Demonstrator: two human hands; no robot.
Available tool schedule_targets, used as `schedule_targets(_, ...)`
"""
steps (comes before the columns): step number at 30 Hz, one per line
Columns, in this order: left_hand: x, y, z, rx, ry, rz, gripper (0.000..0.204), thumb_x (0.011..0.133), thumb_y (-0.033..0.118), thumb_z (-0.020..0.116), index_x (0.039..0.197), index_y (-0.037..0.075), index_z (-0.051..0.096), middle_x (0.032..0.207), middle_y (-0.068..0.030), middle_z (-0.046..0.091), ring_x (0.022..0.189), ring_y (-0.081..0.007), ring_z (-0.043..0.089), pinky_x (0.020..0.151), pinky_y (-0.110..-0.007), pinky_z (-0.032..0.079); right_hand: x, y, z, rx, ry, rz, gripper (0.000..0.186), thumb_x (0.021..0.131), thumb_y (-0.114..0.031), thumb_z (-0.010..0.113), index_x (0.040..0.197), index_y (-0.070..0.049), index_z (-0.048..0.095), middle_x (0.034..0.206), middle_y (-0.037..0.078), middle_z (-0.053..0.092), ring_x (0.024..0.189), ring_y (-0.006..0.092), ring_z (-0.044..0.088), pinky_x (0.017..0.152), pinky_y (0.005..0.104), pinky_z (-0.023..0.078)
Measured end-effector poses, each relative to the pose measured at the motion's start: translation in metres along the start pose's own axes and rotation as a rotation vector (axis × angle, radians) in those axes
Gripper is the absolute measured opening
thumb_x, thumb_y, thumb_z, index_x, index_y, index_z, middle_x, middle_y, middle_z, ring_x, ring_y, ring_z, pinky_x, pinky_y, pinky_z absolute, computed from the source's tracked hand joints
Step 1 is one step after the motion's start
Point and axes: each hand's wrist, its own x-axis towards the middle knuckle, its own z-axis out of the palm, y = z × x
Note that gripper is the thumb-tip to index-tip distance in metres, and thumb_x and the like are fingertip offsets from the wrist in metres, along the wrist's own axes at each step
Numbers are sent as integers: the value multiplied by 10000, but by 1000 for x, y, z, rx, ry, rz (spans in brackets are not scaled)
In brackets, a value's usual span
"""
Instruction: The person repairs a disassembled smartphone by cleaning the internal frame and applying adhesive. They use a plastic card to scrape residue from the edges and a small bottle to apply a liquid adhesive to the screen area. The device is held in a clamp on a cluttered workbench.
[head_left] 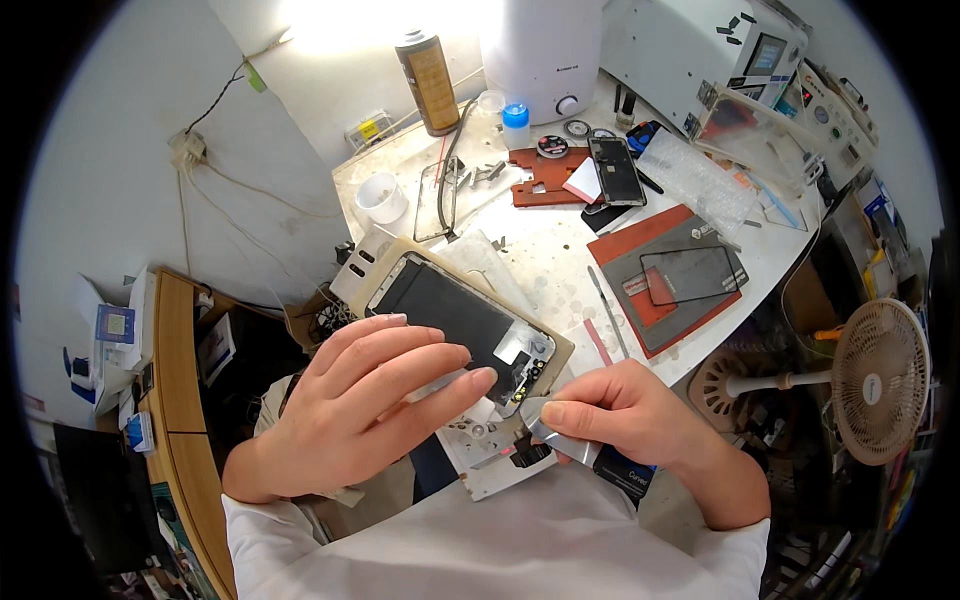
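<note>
A phone screen assembly (435,305) lies back side up, black with metal and small parts at its near end. It sits on a beige holder (352,268) at the table's near edge. Over its near left side my left hand (375,385) hovers, fingers stretched and apart, holding nothing. At the phone's near right corner, my right hand (615,410) pinches a thin silvery metal blade (560,438) between thumb and fingers. The blade's tip is close to that corner; whether it touches is unclear. A dark blue printed piece (623,472) shows below the right hand.
Slim tweezers (608,310) lie right of the phone, near a red-and-grey mat (670,285) bearing a black-edged glass frame (697,275). Further back are a white cup (381,198), a spray can (428,82) and another phone part (617,172). A fan (880,380) stands at right.
</note>
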Motion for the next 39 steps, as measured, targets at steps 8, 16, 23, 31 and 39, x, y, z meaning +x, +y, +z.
schedule_targets(8, 2, -6, 2, -70, -20, -88, 509, 781, 2, 746, 1279, 47, 647, 1253, -119, 647, 1107, -288, 660, 999, -432, 537, -18, -24, 2, -117, 174, -5, 266, 1039, -181, 641, 936, 38, 750, 783, 32, 718, 722, 52, 621, 637, 233, 490)
schedule_targets(16, -16, -10, 19, -760, 162, -214, 621, 880, -15, 702, 1381, 82, 349, 1328, -261, 583, 1151, -293, 649, 981, -423, 534, -26, -13, 4, -25, 86, -60, 264, 1075, -174, 590, 1074, 56, 719, 816, 78, 731, 699, 99, 664, 625, 253, 530)
schedule_targets(23, 27, -25, 11, -887, 305, -391, 544, 920, 27, 701, 1388, 79, 427, 1354, -179, 589, 1266, -239, 579, 1053, -407, 504, -40, 5, -1, 13, 65, -178, 245, 1092, -158, 549, 1081, 57, 668, 812, 91, 712, 669, 118, 673, 625, 263, 556)
schedule_targets(31, 135, -32, 60, -685, -174, -427, 587, 909, 44, 689, 1453, 38, 466, 1344, -131, 595, 1222, -216, 610, 1019, -363, 549, -54, 40, -37, 20, 263, -107, 252, 1092, -182, 531, 1101, 38, 654, 827, 58, 698, 648, 100, 654, 604, 244, 519)
schedule_targets(39, 186, -80, 131, -430, -378, -537, 898, 772, 59, 789, 1534, 1, 318, 1301, -254, 634, 1227, -401, 618, 1025, -430, 520, -24, 47, -186, -469, 1036, -422, 292, 1014, -120, 611, 1273, 8, 657, 822, 30, 646, 696, 110, 672, 647, 267, 525)
